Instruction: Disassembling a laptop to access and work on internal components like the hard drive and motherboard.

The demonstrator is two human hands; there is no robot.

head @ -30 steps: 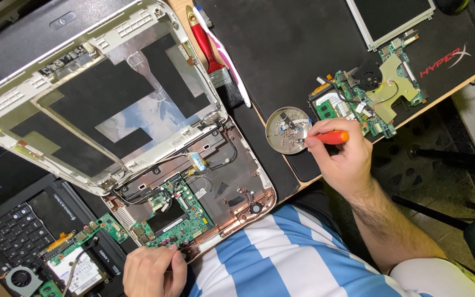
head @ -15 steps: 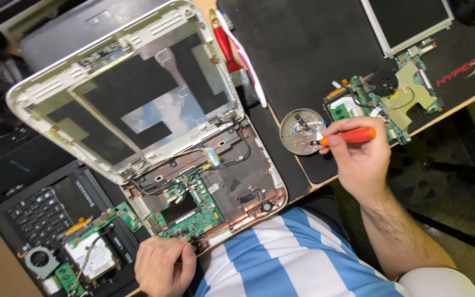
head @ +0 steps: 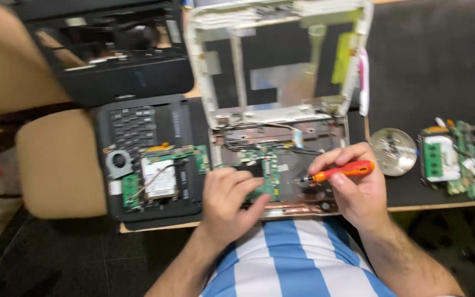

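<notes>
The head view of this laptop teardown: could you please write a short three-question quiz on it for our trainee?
1. True or false: the right hand holds an orange-handled screwdriver.
2. What does the left hand rest on? A) the round metal dish B) the green circuit board inside the open laptop base C) the black keyboard
3. Which way does the screwdriver's tip point, toward the left hand or toward the dish?

Key: 1 true. 2 B. 3 toward the left hand.
</notes>
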